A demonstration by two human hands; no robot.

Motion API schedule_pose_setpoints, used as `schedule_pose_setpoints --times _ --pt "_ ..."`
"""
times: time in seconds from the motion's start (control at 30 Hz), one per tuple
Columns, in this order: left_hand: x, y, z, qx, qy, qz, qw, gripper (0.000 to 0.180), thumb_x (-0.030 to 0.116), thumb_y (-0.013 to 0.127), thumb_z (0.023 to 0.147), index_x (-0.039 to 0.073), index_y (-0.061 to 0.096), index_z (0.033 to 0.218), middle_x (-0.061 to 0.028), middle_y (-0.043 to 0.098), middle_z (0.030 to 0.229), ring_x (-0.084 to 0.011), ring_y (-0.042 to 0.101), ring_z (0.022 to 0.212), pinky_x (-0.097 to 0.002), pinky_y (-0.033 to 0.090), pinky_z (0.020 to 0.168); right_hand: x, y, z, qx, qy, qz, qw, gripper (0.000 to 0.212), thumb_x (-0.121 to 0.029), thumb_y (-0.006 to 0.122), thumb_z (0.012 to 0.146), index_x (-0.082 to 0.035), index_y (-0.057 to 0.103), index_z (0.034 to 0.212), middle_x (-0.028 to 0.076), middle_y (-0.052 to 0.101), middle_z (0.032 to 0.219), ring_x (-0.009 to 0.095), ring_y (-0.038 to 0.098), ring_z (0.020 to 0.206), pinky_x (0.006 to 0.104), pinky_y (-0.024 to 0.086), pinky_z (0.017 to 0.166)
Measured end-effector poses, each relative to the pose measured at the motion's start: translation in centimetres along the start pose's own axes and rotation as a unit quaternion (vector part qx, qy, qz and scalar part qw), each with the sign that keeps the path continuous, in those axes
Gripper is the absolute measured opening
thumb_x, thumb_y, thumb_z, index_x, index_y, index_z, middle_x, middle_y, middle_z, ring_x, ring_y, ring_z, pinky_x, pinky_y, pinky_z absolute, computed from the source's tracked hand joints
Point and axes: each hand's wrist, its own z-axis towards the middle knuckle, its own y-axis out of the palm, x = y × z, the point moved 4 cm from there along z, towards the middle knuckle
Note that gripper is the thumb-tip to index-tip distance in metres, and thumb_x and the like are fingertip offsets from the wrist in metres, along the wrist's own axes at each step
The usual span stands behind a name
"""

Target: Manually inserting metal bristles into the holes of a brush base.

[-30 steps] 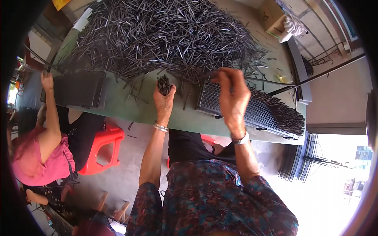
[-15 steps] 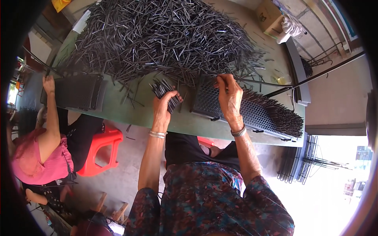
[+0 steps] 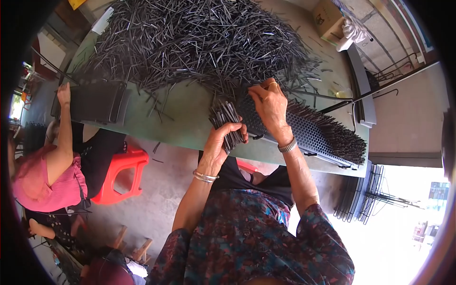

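Note:
My left hand (image 3: 219, 141) is wrapped round a bundle of thin black sticks (image 3: 223, 115), their ends poking up out of the grip. To its right is a long dark board full of round holes (image 3: 308, 132). Black sticks (image 3: 344, 137) stand densely in its right part and along its far side, while bare holes show nearer my hands. My right hand (image 3: 271, 105) is over the board's left end, thumb and fingers pinched together. Whatever may be in that pinch is too small to make out.
A big heap of loose black sticks (image 3: 199, 42) covers the table's far side. At left, a co-worker's arm (image 3: 65, 114) reaches to another dark board (image 3: 97, 102). A red stool (image 3: 118, 175) stands below. A cardboard box (image 3: 327, 21) is at the far right, near a metal bar (image 3: 394, 83).
My left hand has moved right with its bundle of sticks, closer to the board. My right hand has shifted slightly left and away from me, turning at the wrist.

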Motion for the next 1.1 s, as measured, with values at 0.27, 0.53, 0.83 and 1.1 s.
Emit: schedule_pose_setpoints --times 0.27,0.53,0.83,1.1 --pt "-1.3 2.1 -0.7 0.008 0.019 0.028 0.999 0.018 0.009 0.067 0.079 -0.003 0.060 0.092 -0.0116 0.065 0.071 -0.0205 0.063 0.060 -0.0322 0.053 0.059 -0.1 -2.8 -0.6 -0.081 0.136 0.247 0.956 0.021 -0.020 0.071 0.086 -0.004 0.071 0.100 0.012 0.064 0.086 0.024 0.063 0.074 0.0341 0.050 0.067" --pt "-2.0 3.5 -1.1 -0.022 -0.007 0.077 0.997 0.022 0.011 0.068 0.080 -0.001 0.064 0.098 -0.0104 0.067 0.074 -0.0183 0.064 0.061 -0.0291 0.052 0.059 0.4 -3.6 -3.0 -0.310 0.256 0.432 0.807 0.021 -0.016 0.066 0.091 0.001 0.068 0.103 0.000 0.064 0.080 0.006 0.054 0.069 0.0226 0.046 0.063" --pt "-1.4 3.5 -1.2 0.011 -0.020 0.108 0.994 0.027 0.012 0.068 0.082 -0.001 0.065 0.105 -0.0129 0.070 0.083 -0.0195 0.068 0.067 -0.0285 0.054 0.061 0.2 -4.0 -2.7 -0.282 0.266 0.456 0.801 0.017 -0.007 0.062 0.090 0.005 0.064 0.102 0.003 0.062 0.076 0.008 0.056 0.068 0.0240 0.047 0.062" --pt "-1.3 3.4 -1.8 0.061 -0.022 0.133 0.989 0.025 0.012 0.070 0.083 -0.004 0.066 0.103 -0.0117 0.071 0.081 -0.0185 0.068 0.066 -0.0284 0.054 0.061 0.2 -3.9 -3.0 -0.257 0.273 0.459 0.805 0.015 -0.008 0.063 0.091 0.004 0.065 0.100 0.004 0.064 0.081 0.008 0.056 0.069 0.0234 0.047 0.064"
